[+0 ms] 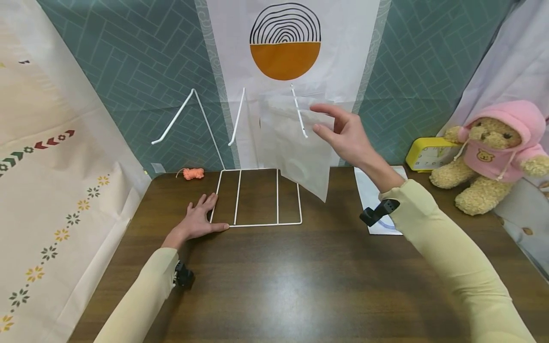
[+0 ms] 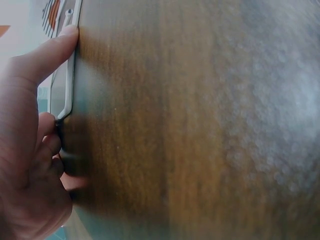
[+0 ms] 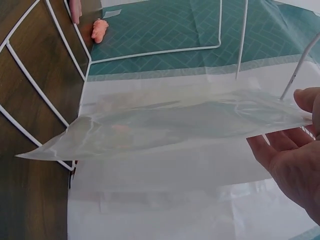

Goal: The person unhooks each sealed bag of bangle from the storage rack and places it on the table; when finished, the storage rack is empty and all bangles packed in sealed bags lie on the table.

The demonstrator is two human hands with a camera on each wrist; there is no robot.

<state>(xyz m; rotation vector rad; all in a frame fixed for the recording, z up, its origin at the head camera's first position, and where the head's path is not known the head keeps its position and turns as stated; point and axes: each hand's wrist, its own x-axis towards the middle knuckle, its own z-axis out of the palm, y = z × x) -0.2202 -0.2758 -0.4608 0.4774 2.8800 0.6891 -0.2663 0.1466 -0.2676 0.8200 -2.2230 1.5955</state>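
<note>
I had the right hand point(image 1: 345, 138) up beside a translucent bag point(image 1: 296, 162) and the left hand point(image 1: 201, 223) down on a white wire rack point(image 1: 278, 200).
On my feed, the right thumb and index finger stood apart, unclenched, at the bag's right edge; the bag hung tilted at the rightmost of the rack's 3 hooks point(image 1: 299, 114), above the rack's base, though I could not tell how it was attached. The left hand was spread, not clenched, at the base's front left corner, its thumb touching the front wire. Coral yarn point(image 1: 193, 174) lay behind that hand on the brown table point(image 1: 300, 281). To the right, a yellow clock point(image 1: 422, 155) stood beside a teddy bear point(image 1: 480, 190) in a pink hoodie.
</note>
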